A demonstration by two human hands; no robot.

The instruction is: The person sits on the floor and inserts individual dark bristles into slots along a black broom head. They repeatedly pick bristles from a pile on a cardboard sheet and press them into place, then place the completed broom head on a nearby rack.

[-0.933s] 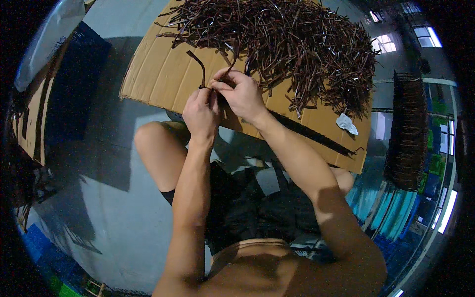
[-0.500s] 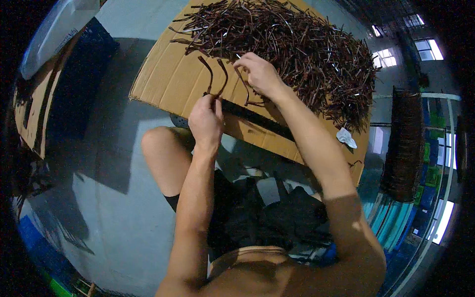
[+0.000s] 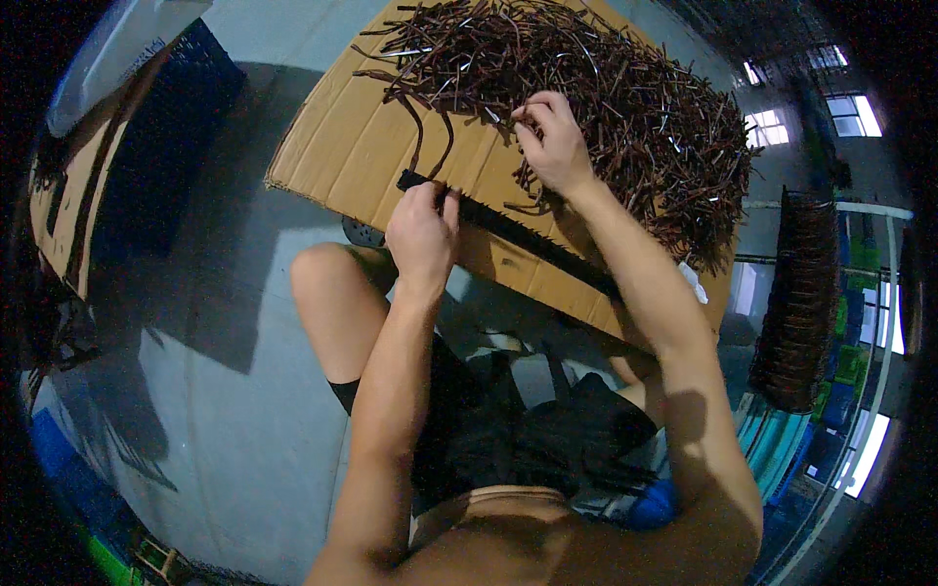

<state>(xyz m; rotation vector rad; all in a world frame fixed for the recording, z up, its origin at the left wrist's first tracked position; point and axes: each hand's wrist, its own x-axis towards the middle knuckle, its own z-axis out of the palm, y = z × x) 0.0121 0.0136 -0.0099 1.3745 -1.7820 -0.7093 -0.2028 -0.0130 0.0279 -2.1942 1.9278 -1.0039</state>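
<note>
Left hand (image 3: 421, 234) covers part of a black toothed strip (image 3: 532, 241), whose right end runs out of sight behind the right forearm (image 3: 640, 259); that forearm also hides some of a crumpled white paper (image 3: 695, 280). Whether the right hand (image 3: 557, 148) pinches a thin brown piece is too small to tell. The upper edge crops the cardboard (image 3: 332, 127)
</note>
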